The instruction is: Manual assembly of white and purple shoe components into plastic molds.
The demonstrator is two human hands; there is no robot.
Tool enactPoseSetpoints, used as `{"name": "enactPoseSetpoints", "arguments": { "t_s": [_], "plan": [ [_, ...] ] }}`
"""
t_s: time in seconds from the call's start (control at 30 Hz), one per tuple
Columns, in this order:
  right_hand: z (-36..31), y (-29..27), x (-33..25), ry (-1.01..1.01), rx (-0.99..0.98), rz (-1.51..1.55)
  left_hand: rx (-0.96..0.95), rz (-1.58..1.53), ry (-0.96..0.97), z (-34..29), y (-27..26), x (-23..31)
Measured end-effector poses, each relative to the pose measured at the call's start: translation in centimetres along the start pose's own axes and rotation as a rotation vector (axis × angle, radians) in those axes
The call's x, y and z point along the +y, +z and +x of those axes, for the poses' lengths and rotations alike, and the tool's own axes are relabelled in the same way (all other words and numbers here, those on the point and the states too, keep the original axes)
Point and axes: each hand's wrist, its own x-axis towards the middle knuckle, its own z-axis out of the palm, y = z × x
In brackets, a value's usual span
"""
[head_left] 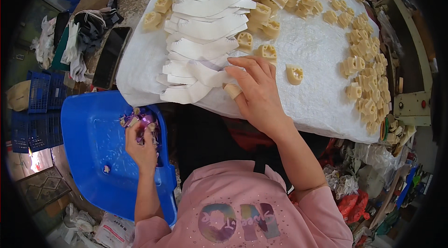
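My left hand is inside a blue plastic tub, its fingers curled on a shiny purple piece in a small heap of purple and cream pieces. On the white-covered table, my right hand has its fingers apart. Its index finger and thumb are beside the end of a white curved strip, at the near end of a long overlapping row of such strips. A tan cover wraps the thumb. Close to this hand are cream moulded pieces with holes, and a single one lies to its right.
Many more cream pieces line the table's right side and far end. On the left are a dark phone, dark cloth and white gloves. Blue crates stand at the far left. Bags and scraps clutter the floor at right.
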Motion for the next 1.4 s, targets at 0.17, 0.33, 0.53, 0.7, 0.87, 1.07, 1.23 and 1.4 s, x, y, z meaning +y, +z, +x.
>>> {"name": "enactPoseSetpoints", "arguments": {
  "t_s": [0.17,0.33,0.53,0.7,0.87,1.07,1.23,1.4],
  "plan": [
    [0.2,1.5,0.1,0.049,0.001,-0.102,0.210,0.471,0.128,0.6,-0.1,0.3],
    [-0.3,1.7,0.0,0.131,-0.002,0.019,-0.045,-0.044,0.441,1.4,2.0,7.8],
    [-0.9,2.2,0.4,0.215,0.043,0.182,-0.154,-0.024,0.808,2.1,6.2,10.9],
    [-0.3,-1.7,0.7,0.693,0.152,0.930,-0.193,-0.013,0.742,2.1,7.1,9.2],
    [-2.9,-3.3,0.6,0.532,0.115,0.876,-0.305,-0.217,0.615,1.7,6.3,12.2],
    [-3.9,-5.1,1.0,0.268,-0.129,0.729,-0.646,-0.906,0.166,-0.1,9.1,15.9],
    [-3.8,-5.7,5.7,0.416,0.257,-0.403,-0.842,-1.290,-0.398,0.4,10.1,17.1],
    [-5.4,-5.8,5.2,0.619,0.112,-0.134,-0.827,-1.346,-0.463,0.1,10.7,17.4]
  ]
}}
